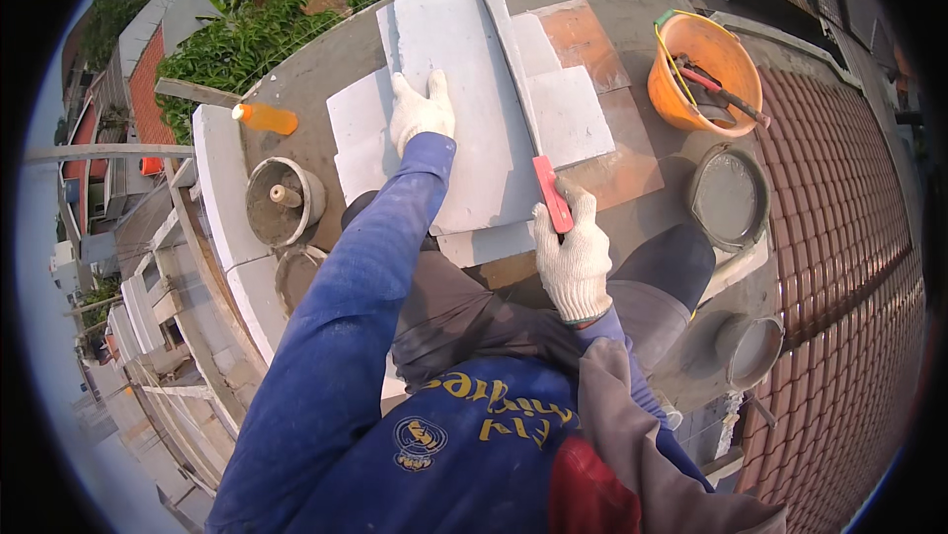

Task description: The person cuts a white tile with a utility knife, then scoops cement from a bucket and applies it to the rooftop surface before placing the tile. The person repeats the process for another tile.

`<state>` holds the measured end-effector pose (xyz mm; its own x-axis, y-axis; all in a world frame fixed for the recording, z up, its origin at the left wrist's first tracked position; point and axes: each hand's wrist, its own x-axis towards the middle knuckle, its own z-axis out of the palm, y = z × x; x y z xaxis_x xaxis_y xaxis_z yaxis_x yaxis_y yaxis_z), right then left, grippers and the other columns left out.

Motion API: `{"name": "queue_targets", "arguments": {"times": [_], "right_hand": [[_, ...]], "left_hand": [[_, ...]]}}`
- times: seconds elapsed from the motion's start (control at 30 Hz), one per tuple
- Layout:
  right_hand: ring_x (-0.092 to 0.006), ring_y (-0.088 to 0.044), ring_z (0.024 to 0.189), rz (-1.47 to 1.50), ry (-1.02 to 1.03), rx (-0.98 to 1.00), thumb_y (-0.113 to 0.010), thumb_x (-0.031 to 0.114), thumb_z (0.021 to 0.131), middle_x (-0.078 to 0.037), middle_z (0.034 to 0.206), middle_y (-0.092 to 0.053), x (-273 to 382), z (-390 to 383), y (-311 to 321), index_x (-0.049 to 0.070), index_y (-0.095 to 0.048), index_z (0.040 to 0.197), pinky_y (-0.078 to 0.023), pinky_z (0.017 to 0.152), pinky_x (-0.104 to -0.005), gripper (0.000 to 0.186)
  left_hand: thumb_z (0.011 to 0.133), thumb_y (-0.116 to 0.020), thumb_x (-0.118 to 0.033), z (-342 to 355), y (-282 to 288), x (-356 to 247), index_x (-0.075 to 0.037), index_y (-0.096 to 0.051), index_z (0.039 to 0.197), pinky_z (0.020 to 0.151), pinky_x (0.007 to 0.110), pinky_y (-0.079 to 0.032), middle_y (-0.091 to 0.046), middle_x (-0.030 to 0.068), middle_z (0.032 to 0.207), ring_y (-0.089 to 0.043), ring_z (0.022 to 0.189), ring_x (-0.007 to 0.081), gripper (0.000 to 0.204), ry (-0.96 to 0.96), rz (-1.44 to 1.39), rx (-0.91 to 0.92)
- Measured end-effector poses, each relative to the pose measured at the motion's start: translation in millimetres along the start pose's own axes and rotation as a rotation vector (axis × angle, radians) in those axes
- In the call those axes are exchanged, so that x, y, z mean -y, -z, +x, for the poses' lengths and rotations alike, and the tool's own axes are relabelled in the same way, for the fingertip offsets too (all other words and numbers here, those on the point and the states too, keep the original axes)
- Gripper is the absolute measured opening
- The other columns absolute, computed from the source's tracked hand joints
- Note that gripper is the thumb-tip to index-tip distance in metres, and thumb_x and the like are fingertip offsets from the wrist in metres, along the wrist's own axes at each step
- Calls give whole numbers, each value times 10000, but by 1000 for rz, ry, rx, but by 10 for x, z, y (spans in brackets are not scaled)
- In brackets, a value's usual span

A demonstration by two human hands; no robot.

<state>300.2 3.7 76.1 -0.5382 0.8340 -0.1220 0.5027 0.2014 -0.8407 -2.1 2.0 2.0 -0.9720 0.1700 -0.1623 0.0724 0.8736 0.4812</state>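
Note:
A long, pale handsaw (553, 194) with a red handle is gripped in my right hand (575, 253), which wears a white knit glove. Its blade runs away from me along the right side of a large white block (474, 129); whether the teeth are cutting into it I cannot tell. On the block's left part rests my gloved left hand (424, 112), thumb and fingers apart, pressing on the surface. Under the block lie more white slabs (571, 117), which stick out on both sides.
Brown boards (632, 129) lie beneath the slabs. At the right stand an orange bucket (681, 50) with tools and a grey mortar tub (731, 193). Another bucket (311, 200) and an orange bottle (265, 118) are at the left, near a low white wall (222, 193). Roof tiles (829, 179) border the right.

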Motion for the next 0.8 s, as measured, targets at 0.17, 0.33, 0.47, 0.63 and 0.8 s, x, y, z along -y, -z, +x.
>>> {"name": "queue_targets", "arguments": {"times": [0.17,0.33,0.47,0.63,0.8], "right_hand": [[-445,-789,1042,-128,-51,9,-817,258,1006,-199,1147,-813,-475,-925,217,127,-606,1458,-625,911,-502,516],[-439,-786,995,34,-8,15,-842,215,989,-221,1122,-801,-371,-502,186,101,-613,1436,-614,870,-531,514],[-449,-783,985,4,-37,33,-835,232,999,-232,1122,-796,-263,-493,166,108,-606,1445,-618,836,-515,516],[-415,-809,1053,-65,-87,39,-874,179,956,-212,1247,-803,-734,-1245,383,104,-624,1422,-655,940,-452,534],[-480,-787,1017,-12,-11,1,-774,208,1049,-257,1124,-802,-272,-222,128,96,-609,1443,-623,893,-507,441]], "left_hand": [[1082,-574,-635,69,-115,75,-2,-371,1689,1196,539,-490,-623,317,1559,-635,1416,475,901,-38,-4,-61],[1081,-564,-647,-38,-63,43,-12,-370,1694,1203,536,-477,-618,315,1569,-623,1434,471,903,-21,26,-31],[1057,-533,-718,-47,-44,88,-23,-375,1710,1227,535,-456,-590,305,1608,-593,1476,462,967,-11,51,-33],[1060,-532,-719,-11,-99,75,-37,-384,1709,1201,550,-479,-634,315,1550,-632,1423,479,954,-29,64,-50],[1081,-537,-678,-26,-137,75,-47,-360,1714,1178,557,-500,-641,319,1530,-652,1388,487,912,18,27,18]]}}
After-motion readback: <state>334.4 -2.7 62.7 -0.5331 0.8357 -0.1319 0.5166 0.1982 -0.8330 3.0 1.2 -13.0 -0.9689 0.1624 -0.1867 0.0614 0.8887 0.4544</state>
